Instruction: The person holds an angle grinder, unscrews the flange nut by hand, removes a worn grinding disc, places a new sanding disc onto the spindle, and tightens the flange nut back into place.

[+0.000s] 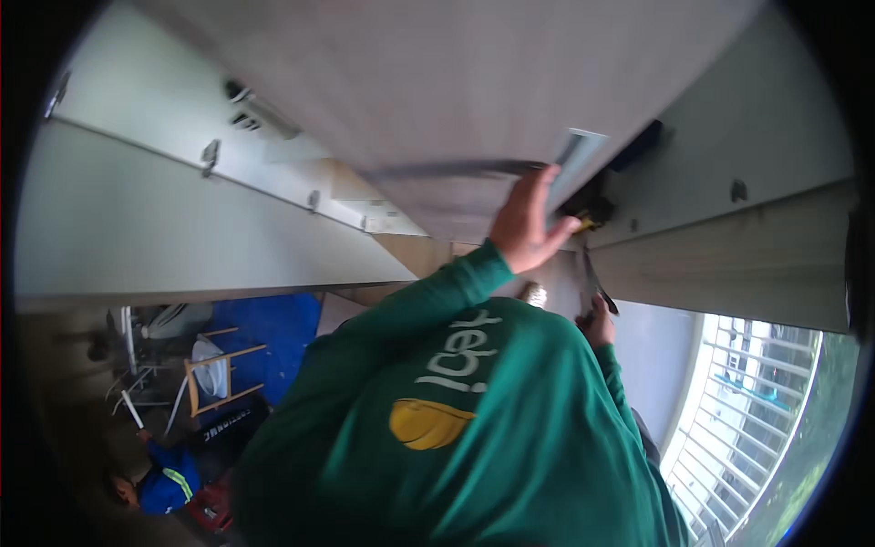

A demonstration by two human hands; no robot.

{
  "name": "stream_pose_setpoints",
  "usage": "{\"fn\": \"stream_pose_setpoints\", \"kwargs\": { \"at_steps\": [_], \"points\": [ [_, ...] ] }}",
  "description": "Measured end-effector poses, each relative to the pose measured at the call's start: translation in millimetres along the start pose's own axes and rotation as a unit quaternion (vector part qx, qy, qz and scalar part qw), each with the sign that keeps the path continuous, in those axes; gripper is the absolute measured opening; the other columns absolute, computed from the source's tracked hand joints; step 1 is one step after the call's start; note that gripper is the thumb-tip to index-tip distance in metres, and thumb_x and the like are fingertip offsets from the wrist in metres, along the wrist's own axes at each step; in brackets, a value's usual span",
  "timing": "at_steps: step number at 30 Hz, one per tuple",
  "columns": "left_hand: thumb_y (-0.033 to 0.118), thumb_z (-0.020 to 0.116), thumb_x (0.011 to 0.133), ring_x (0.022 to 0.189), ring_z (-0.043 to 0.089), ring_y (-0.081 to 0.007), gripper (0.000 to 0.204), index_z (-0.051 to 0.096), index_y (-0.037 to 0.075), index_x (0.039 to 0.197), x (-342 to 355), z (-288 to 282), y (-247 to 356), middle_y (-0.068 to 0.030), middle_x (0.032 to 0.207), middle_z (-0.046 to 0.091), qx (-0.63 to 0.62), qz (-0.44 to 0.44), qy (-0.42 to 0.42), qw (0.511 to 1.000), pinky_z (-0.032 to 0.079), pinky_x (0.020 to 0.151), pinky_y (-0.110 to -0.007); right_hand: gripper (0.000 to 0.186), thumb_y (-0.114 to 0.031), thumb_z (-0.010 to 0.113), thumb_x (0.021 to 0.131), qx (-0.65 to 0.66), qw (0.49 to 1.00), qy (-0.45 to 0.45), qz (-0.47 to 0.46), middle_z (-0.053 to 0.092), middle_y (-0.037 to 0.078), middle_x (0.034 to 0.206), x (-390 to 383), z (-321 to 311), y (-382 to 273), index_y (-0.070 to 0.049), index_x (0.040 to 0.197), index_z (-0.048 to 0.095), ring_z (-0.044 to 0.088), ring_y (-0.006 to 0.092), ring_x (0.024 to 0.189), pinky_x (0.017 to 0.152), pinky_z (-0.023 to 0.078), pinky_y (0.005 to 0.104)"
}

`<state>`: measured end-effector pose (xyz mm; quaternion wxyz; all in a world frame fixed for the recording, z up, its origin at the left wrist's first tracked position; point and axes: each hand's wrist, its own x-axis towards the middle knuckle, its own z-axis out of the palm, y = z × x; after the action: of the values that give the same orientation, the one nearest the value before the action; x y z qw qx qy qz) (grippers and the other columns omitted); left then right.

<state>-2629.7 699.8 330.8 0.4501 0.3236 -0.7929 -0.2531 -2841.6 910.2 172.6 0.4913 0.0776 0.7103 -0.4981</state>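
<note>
The left hand (529,223) reaches up on a green sleeve (428,296) and lies flat on the edge of a big pale board (437,82). Its grip is open, fingers stretched and thumb spread, clasping nothing. Just above the fingertips and touching the board sits a grey metal fitting (579,150). A small yellow-and-black part (583,219) lies just right of the thumb, in the dark gap between the board and a white panel (756,137).

The right hand (597,321) is lower and to the right of the left one, half hidden behind the green shoulder. Its grip is closed around a thin dark tool (591,278). The tool rises from the fist toward the yellow-and-black part; whether its tip touches it cannot be told.

Far left of both hands run more white panels (182,219), with small metal fixings along their seam. Well below and left of the left grip stands a wooden chair (219,374) on a blue sheet (269,324). Another person in a blue top (169,479) is lower still. Right of the right grip, a white railing (747,401) shows.
</note>
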Motion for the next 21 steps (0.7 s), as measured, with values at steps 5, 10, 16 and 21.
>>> {"fn": "stream_pose_setpoints", "kwargs": {
  "at_steps": [5,10,16,21],
  "points": [
    [0.014,0.079,0.09,0.105,0.069,-0.0234,0.054,0.059,0.002,0.139,19.3,4.5,4.4,-0.0147,0.117,0.07,-0.008,-0.094,0.009,0.996,0.055,0.092,-0.035,0.045,-0.049,0.078,0.085,-0.091,0.995,-0.024,0.032,0.061,0.005,0.087,78.0,-11.9,-67.9,-0.011,0.107,0.066,0.065,0.0198,0.064,0.055,0.049,0.0331],
    [0.015,0.079,0.09,0.083,0.071,-0.0192,0.048,0.063,-0.002,0.132,55.5,-11.0,33.6,-0.0126,0.099,0.074,0.048,-0.128,-0.003,0.991,0.057,0.077,-0.033,0.048,-0.047,0.076,0.086,-0.13,0.989,-0.064,0.01,0.066,0.006,0.091,100.2,-14.0,-107.3,-0.008,0.113,0.071,0.067,0.0184,0.065,0.054,0.049,0.0306],
    [0.014,0.079,0.09,0.082,0.071,-0.0214,0.034,0.065,-0.003,0.116,59.1,8.0,58.6,-0.0125,0.095,0.074,0.045,-0.19,-0.039,0.98,0.056,0.08,-0.033,0.047,-0.048,0.075,0.087,-0.166,0.982,-0.085,0.042,0.065,0.006,0.084,155.2,-12.6,-83.7,-0.004,0.105,0.072,0.067,0.0174,0.065,0.051,0.048,0.0294],
    [0.009,0.078,0.088,0.089,0.07,-0.0246,0.026,0.066,-0.001,0.108,55.4,10.2,41.8,-0.0115,0.095,0.072,0.143,-0.18,-0.101,0.968,0.053,0.089,-0.035,0.049,-0.048,0.074,0.089,-0.234,0.956,-0.159,0.082,0.065,0.008,0.075,248.7,45.4,-43.6,0.001,0.096,0.073,0.066,0.0169,0.06,0.052,0.05,0.0301]
  ]
}}
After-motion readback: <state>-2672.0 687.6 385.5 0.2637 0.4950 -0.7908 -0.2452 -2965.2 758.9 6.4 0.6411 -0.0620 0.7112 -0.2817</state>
